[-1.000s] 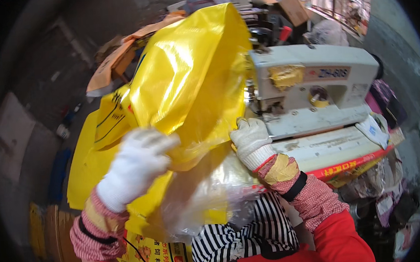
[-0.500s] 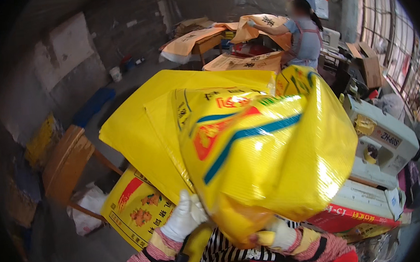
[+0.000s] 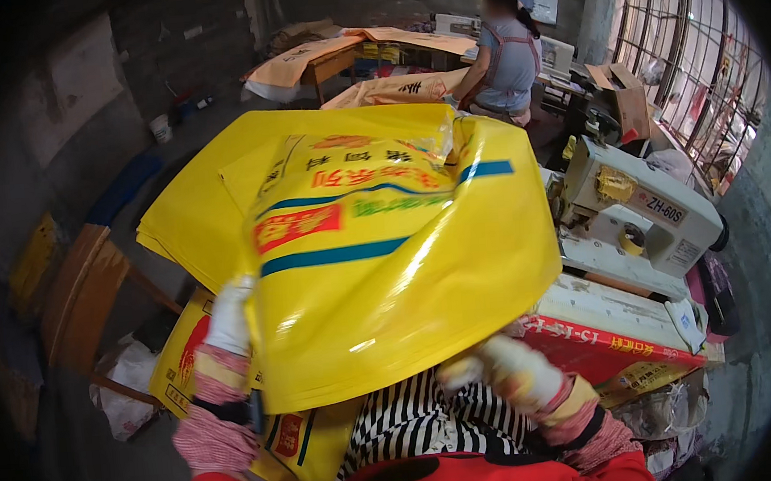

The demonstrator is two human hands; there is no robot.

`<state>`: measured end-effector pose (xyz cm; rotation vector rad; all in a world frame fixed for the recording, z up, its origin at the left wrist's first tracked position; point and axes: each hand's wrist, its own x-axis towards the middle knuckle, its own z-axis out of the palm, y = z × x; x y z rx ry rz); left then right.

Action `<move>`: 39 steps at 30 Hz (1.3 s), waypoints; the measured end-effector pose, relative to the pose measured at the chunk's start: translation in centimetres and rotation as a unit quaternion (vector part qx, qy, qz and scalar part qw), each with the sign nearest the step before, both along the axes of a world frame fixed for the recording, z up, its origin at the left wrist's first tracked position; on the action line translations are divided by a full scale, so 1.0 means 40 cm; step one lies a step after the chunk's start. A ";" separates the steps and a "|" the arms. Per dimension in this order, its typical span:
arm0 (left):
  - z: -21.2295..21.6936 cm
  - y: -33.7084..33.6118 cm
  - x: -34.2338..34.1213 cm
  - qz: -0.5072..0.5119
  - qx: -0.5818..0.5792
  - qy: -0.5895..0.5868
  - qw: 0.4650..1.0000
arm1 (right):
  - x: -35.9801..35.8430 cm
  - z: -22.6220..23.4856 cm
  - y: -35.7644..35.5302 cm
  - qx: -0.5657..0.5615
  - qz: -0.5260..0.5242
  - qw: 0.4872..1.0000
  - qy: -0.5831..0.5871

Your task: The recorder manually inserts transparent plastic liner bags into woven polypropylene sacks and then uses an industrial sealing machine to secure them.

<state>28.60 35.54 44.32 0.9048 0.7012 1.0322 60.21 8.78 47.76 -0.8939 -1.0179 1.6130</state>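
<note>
You are holding a large yellow printed sack (image 3: 378, 268) up in front of your chest, and it is bulging toward the camera. Your left hand (image 3: 228, 316), in a white glove, is gripping its left edge, while your right hand (image 3: 511, 370), also gloved, is closing on its lower right corner. More yellow sacks (image 3: 187, 210) are lying stacked behind it. A white sewing machine (image 3: 638, 214) is sitting on the bench (image 3: 623, 313) to your right, and another person (image 3: 502, 58) is working farther back.
</note>
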 end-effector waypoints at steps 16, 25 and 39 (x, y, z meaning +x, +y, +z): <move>0.222 -0.663 -0.969 0.493 0.213 0.279 0.796 | -0.350 -0.047 0.295 0.042 -0.034 0.986 0.157; -0.726 -0.847 -1.006 0.545 -0.162 0.425 0.705 | -0.419 -0.473 0.386 -0.296 -0.149 0.943 0.033; -0.940 -0.728 -0.709 0.111 -0.407 0.622 0.660 | -0.460 -0.704 0.604 -0.392 -0.127 0.911 -0.031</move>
